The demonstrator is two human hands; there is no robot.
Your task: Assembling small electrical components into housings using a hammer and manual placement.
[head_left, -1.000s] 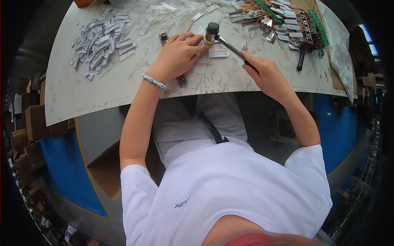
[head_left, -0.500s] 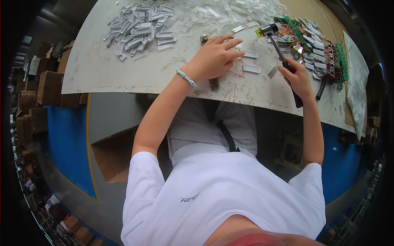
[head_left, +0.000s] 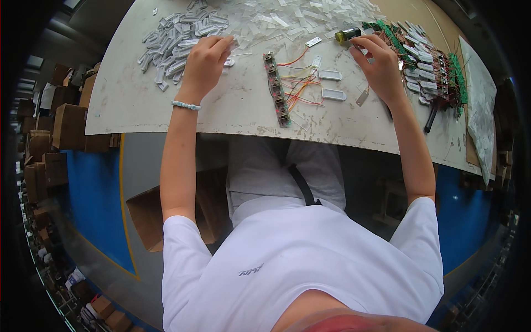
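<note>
My left hand (head_left: 206, 62) is closed at the right edge of a pile of white-grey plastic housings (head_left: 176, 51), fingertips together; what they pinch, if anything, is too small to make out. My right hand (head_left: 379, 66) hovers over the mallet (head_left: 347, 36), its thumb and fingers curled but apart. The mallet lies on the table, with its black and yellow head past my fingertips and most of its handle hidden under my hand and wrist. Between my hands lies a strip of circuit boards (head_left: 276, 88) with red, orange and yellow wires. Two white housings (head_left: 333, 94) sit right of the wires.
Translucent plastic pieces (head_left: 287, 22) spread across the back of the table (head_left: 232, 119). At the right are wired green boards (head_left: 456, 83) with several white housings, and another black handle (head_left: 431, 119). A clear plastic bag (head_left: 480, 105) hangs over the right edge. Cardboard boxes (head_left: 70, 124) stand at left.
My left hand has moved left off the board strip to the housing pile, uncovering the strip and wires. My right hand has let go of the mallet, now lying farther back.
</note>
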